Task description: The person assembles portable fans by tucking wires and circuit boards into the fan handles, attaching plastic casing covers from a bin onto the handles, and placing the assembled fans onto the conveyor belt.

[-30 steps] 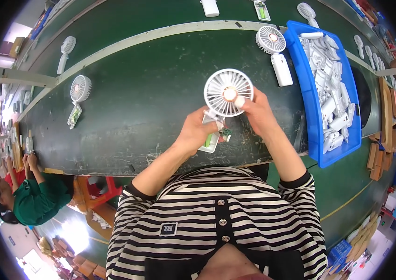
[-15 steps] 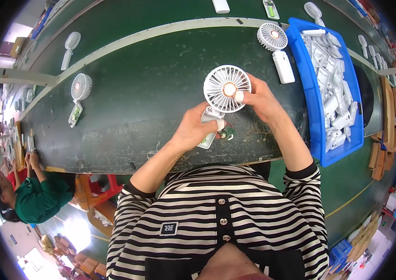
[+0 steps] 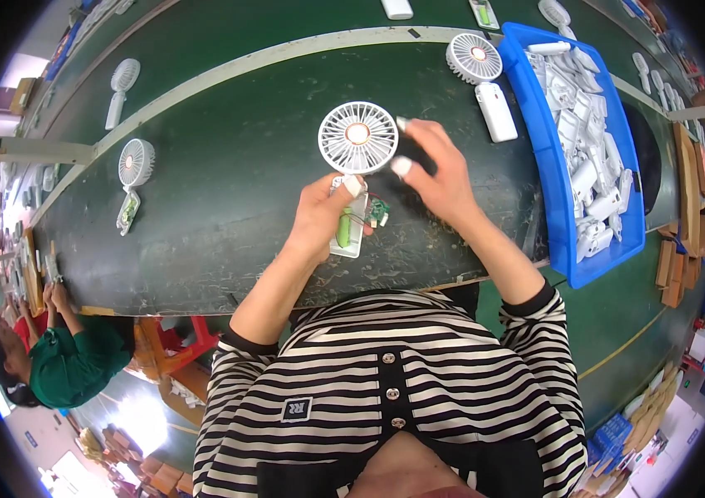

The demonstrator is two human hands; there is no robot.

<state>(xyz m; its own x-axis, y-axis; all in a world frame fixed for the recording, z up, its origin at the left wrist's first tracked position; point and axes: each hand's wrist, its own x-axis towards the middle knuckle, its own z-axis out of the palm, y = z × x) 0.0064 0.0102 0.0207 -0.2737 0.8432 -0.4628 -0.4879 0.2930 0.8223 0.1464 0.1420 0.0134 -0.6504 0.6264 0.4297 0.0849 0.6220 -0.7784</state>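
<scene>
A white handheld fan [image 3: 358, 137] with a round slatted head is in front of me, its handle open. In the handle a green battery [image 3: 343, 227] shows, and a small green circuit board [image 3: 378, 213] hangs out on wires at the right side. My left hand [image 3: 319, 212] grips the handle just below the head, thumb on top. Just right of the fan head my right hand [image 3: 438, 172] is apart from it, thumb and fingers spread with nothing between them. White tape or covers wrap fingertips on both hands.
A blue bin [image 3: 561, 166] full of white plastic shells stands at the right. Beside it lies another white fan [image 3: 485, 79]. At the left is an opened fan [image 3: 132, 178]; a further fan [image 3: 122, 87] lies beyond the pale strip. A co-worker in green [image 3: 74, 361] sits far left.
My right hand has let go of the fan head and opened. The fan, held in my left hand, has shifted left and turned more upright, so the battery now shows.
</scene>
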